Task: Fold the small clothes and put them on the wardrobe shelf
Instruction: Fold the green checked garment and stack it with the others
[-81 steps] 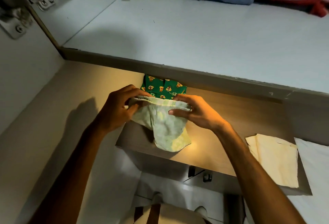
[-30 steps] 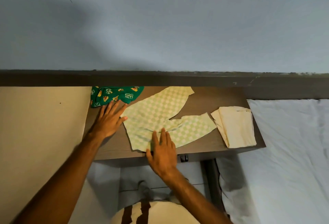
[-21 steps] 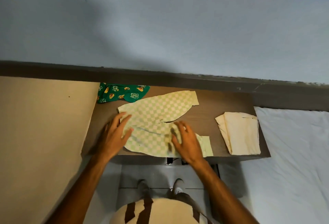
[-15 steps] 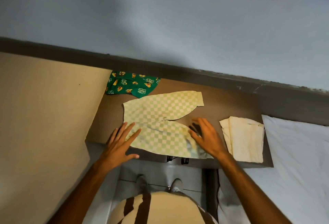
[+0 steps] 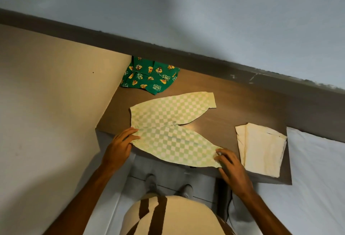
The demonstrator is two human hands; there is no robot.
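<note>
both hands have slid outward since a moment ago: left hand [image 5: 119, 146] pinches the checked pants [image 5: 172, 132] at the waist, right hand [image 5: 230, 164] grips a leg cuff. pants lie spread mid brown table [image 5: 242, 104], below the grey wardrobe shelf [image 5: 205, 20], a green printed garment [image 5: 149, 78] at the table's far-left corner.

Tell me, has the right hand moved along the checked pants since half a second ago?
Yes. The right hand moved toward the person: earlier it lay level with the folded cream cloth, now it grips the near leg's cuff of the checked pants.

checked trousers [image 5: 171, 130]: 1 | green printed garment [image 5: 149, 78]: 1 | cream folded cloth [image 5: 261, 150]: 1
</note>
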